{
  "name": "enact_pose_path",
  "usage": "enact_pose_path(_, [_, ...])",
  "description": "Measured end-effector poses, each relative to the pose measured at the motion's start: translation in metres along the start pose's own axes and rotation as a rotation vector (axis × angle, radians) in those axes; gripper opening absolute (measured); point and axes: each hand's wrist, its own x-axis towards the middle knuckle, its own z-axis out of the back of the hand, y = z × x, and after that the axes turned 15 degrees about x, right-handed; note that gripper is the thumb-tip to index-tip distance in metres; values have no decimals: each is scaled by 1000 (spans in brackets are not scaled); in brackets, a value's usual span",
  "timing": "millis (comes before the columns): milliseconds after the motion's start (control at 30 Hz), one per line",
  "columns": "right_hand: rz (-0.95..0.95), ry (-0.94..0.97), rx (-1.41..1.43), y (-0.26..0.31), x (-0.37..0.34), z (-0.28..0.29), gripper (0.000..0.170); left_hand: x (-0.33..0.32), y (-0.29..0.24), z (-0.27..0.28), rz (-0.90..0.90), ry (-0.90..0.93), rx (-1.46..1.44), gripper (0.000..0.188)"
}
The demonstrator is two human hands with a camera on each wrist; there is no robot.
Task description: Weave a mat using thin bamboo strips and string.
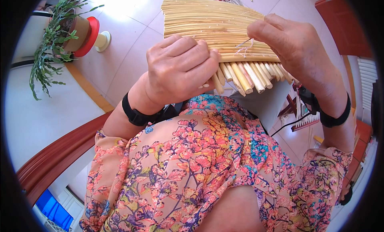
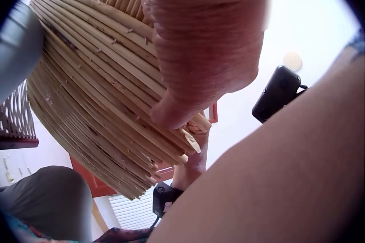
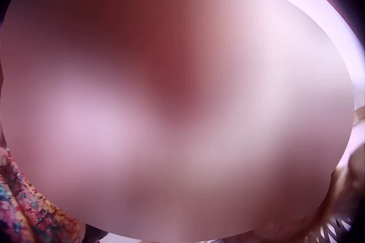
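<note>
A mat of pale straw-coloured stalks (image 1: 212, 22), laid side by side and stitched together, is held up in front of the body. My left hand (image 1: 180, 68) grips its near left edge, fingers curled over the top and thumb underneath in the left wrist view. Cut stalk ends (image 1: 250, 78) of a second layer stick out below the near edge. Above the right part of the mat, my right hand (image 1: 296, 44) pinches a thin needle (image 1: 243, 43) between thumb and fingers. Pinkish-white thread (image 1: 242, 53) lies in loose loops under it. The right wrist view is almost wholly blurred.
A potted plant (image 1: 52, 44) with trailing green stems stands at the left, beside a red disc (image 1: 89, 36). A dark red wooden rail (image 1: 68, 148) curves along the left side. Red-framed furniture (image 1: 344, 24) stands at the far right, over a tiled floor (image 1: 124, 44).
</note>
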Motion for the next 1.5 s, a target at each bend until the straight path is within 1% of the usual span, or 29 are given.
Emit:
enact_pose_path(67, [20, -12, -22, -3, -3, -1, 25, -1, -1, 1, -1, 7, -6, 37])
enact_pose_path(133, [-3, 62, -28, -3, -1, 0, 25, -4, 0, 0, 1, 17, -16, 37])
enact_pose_path(267, [4, 85, -28, 1, 2, 1, 24, -7, 1, -3, -46, -18, 22, 38])
enact_pose_path(300, [-7, 77, 9, 5, 7, 2, 24, -8, 0, -4, -56, -34, 27, 38])
enact_pose_path(367, [-20, 72, 51, 7, 10, 2, 23, -10, 0, -2, -60, -16, 19, 37])
enact_pose_path(433, [-5, 119, 25, 6, 9, 2, 24, -10, -1, 0, -67, 1, 13, 35])
enact_pose_path(533, [19, 117, 15, 3, 3, -3, 24, -9, -2, 2, -71, 26, 7, 34])
enact_pose_path(733, [82, 123, -48, 5, 5, -7, 26, -10, 0, 2, -76, 20, 4, 36])
enact_pose_path(1433, [94, 102, -47, 8, 7, -13, 24, -13, -1, 1, -67, 17, 7, 37])
enact_pose_path(1500, [86, 129, -45, 13, 12, -10, 24, -13, 0, 2, -77, 29, 0, 36])
